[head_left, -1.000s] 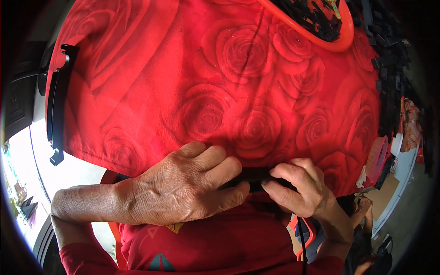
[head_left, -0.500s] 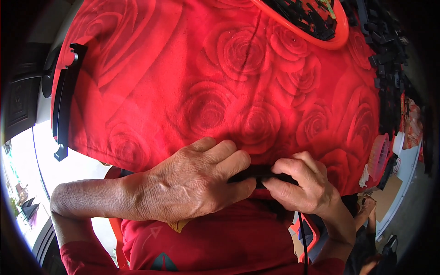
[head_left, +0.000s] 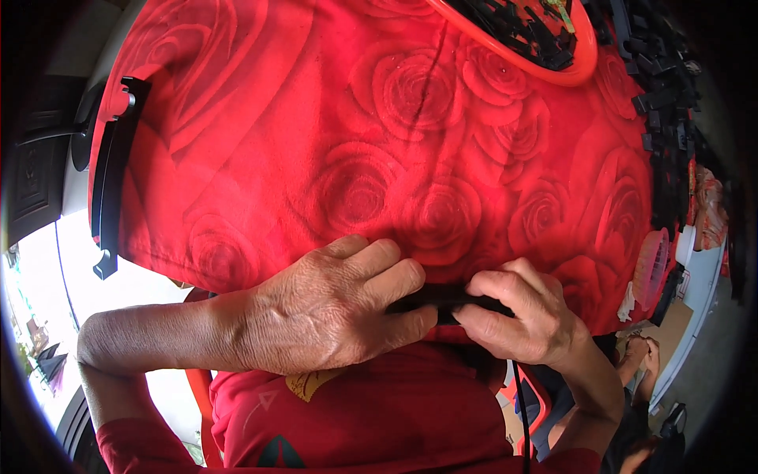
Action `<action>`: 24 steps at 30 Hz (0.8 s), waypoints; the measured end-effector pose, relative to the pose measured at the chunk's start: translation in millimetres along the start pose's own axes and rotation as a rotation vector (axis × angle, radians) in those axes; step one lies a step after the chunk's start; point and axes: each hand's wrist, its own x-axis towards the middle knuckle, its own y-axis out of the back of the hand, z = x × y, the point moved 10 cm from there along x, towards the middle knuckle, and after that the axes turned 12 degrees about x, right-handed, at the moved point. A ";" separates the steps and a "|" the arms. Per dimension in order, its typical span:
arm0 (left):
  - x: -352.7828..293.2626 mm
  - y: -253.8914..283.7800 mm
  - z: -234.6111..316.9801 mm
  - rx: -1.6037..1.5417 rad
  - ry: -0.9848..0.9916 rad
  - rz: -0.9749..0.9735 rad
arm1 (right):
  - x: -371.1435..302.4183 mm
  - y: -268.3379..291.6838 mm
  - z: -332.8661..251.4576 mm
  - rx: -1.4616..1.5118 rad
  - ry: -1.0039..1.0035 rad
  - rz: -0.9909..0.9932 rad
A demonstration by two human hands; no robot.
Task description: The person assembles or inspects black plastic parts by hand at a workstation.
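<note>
Close to my body, at the near edge of the table, both hands grip one black strip-like piece (head_left: 444,297). My left hand (head_left: 335,308) is closed round its left part, thumb and fingers curled over it. My right hand (head_left: 521,312) pinches the other end between thumb and bent fingers. Only a short middle stretch of the piece shows; its ends are hidden in my hands, so its exact kind cannot be told. A long black bar-shaped part (head_left: 115,178) with notched ends lies along the table's left edge.
A red rose-patterned cloth (head_left: 260,158) covers the table. At the far right stands an orange-red basin (head_left: 583,67) holding black pieces. Many black parts (head_left: 667,103) are heaped along the right edge, near a pink basket (head_left: 652,268). Another person's hands (head_left: 638,359) show at lower right.
Both hands keep their grip on the black piece and have shifted only slightly. My left elbow has moved a little outward. At lower right, the other person's hands have changed position.
</note>
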 end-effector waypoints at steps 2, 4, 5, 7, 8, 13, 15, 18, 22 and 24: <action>1.9 0.4 1.2 0.003 0.000 -0.009 | 0.1 -2.2 -4.2 -0.042 0.051 -0.024; 4.5 -1.6 5.1 0.008 -0.003 -0.064 | -2.0 -4.0 -5.4 -0.056 0.066 -0.025; 5.4 -1.1 5.6 0.006 -0.004 -0.064 | -2.9 -4.5 -7.6 -0.071 0.084 -0.026; 7.8 -4.1 5.7 0.022 -0.028 -0.113 | 0.6 -4.6 -5.7 -0.048 0.056 -0.031; 8.3 -4.0 5.2 0.025 -0.030 -0.112 | 2.0 -4.4 -3.7 -0.024 0.027 -0.036; 1.4 0.4 0.6 0.006 -0.005 0.021 | 5.4 -5.1 -2.8 -0.007 0.017 -0.009; 0.4 0.4 0.0 0.004 -0.008 0.021 | 5.5 -4.3 -3.9 -0.004 0.022 0.011; 0.2 0.7 0.9 -0.002 -0.015 0.006 | 5.6 -3.8 -4.6 0.014 0.022 0.015; 3.4 -1.1 6.5 0.016 -0.044 -0.089 | 5.0 -7.4 -0.5 0.058 -0.025 0.017; 6.1 -0.8 5.1 0.004 -0.044 -0.102 | 3.8 -8.0 2.2 0.071 -0.043 0.030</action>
